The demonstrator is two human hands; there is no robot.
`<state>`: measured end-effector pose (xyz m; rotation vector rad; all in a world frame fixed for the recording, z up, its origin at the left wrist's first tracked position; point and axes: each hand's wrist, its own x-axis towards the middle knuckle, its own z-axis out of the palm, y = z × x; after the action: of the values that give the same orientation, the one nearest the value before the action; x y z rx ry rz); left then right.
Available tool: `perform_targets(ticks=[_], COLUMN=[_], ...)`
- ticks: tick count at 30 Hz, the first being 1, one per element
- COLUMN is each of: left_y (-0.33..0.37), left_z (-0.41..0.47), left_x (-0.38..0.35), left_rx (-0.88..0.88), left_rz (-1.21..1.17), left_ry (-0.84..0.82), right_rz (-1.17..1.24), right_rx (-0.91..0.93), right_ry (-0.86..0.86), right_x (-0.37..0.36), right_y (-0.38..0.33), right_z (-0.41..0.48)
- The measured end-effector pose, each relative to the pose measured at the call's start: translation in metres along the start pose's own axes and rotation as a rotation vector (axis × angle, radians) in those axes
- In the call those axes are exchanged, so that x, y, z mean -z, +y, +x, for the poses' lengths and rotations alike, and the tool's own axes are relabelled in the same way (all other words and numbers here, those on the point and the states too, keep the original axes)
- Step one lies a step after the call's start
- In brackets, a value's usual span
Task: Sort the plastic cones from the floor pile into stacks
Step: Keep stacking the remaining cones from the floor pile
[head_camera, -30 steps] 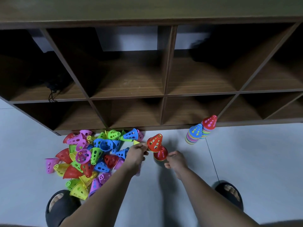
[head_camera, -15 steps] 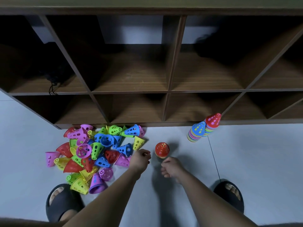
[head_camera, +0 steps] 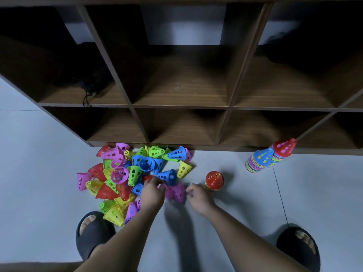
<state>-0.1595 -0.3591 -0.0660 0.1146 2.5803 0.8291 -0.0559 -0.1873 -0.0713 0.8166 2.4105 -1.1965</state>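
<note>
Two tall multicoloured cone stacks (head_camera: 262,160) and a short red-topped stack (head_camera: 214,180) stand right of the large pile of perforated plastic cones (head_camera: 125,173). Left hand (head_camera: 152,194) pinches a purple cone (head_camera: 176,191) there; right hand (head_camera: 199,197) hold unclear.

1. On your left, the pile (head_camera: 133,173) mixes pink, red, yellow, green and blue cones, all dotted with holes.
2. Just right of it, the blurred pink cone (head_camera: 175,191) is nearest you.
3. Further right, the short stack (head_camera: 214,180) has a red top.
4. At the far right, the blue-topped stack (head_camera: 261,160) and the red-topped stack (head_camera: 283,149) show many-coloured striped rims.
5. The shelf (head_camera: 184,91) is dark brown woodgrain, the floor (head_camera: 39,173) pale grey, and your slippers (head_camera: 92,232) black.
</note>
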Motion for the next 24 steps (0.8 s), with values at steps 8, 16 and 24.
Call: perform_targets(ticks=[8,16,24], left_y=[-0.021,-0.024,0.011], left_z=[0.004,0.002,-0.004], left_x=[-0.001,-0.006,0.015], left_rx=[0.039,0.02,0.045], left_rz=[0.132,0.115,-0.093], left_ry=[-0.158,-0.134,-0.019], right_rz=[-0.217,-0.241,0.002], right_rx=[0.22,0.149,0.142], right_ry=[-0.066,0.017,0.247], right_x=[-0.019,-0.019,0.023], right_y=[-0.014,-0.009,-0.024], right_z=[0.015,0.01,-0.006])
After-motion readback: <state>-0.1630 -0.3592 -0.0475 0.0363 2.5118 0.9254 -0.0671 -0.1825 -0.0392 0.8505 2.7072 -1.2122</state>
